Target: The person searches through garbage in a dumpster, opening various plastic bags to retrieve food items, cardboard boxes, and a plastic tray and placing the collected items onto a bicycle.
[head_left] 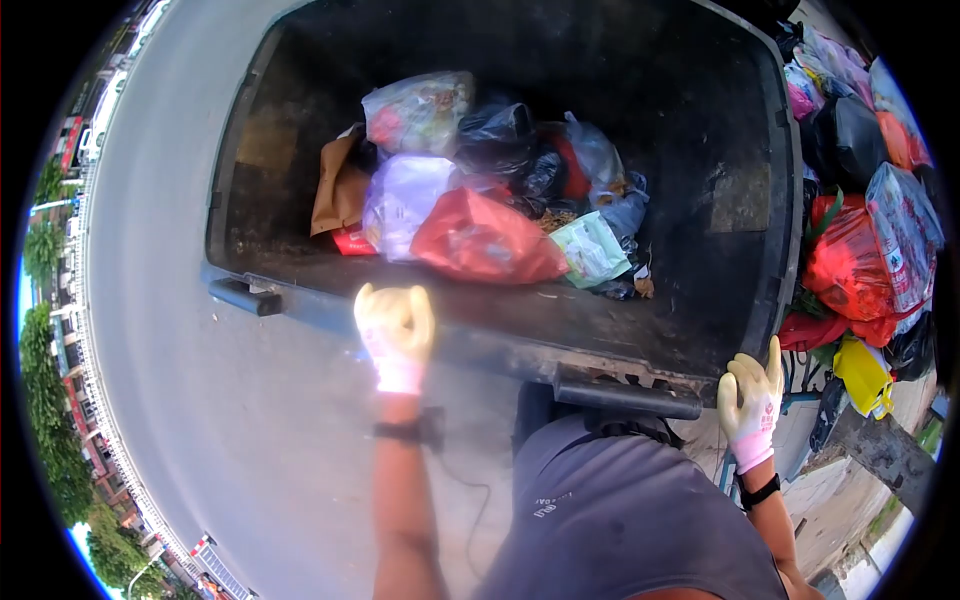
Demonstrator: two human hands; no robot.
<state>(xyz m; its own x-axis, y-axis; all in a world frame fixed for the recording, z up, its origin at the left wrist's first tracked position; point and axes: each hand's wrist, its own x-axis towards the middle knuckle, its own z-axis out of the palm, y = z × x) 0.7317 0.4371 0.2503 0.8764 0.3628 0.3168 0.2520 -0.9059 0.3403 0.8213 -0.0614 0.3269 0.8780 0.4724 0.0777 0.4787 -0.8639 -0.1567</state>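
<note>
A large dark trash bin lies open in front of me with several bags of rubbish inside. My left hand, in a cream-and-pink glove, hovers at the bin's front edge, slightly blurred, its fingers bent and apart around nothing visible. Closest to it are a red plastic bag and a lilac bag. Behind them sit a clear bag and a black bag. My right hand, gloved alike, has its fingers curled at the bin's front right corner, one finger pointing up along the rim.
More bags are heaped right of the bin, among them a red bag, a black bag and a yellow bag. A bin handle juts towards my waist. Grey road stretches along the left, bordered by a white railing.
</note>
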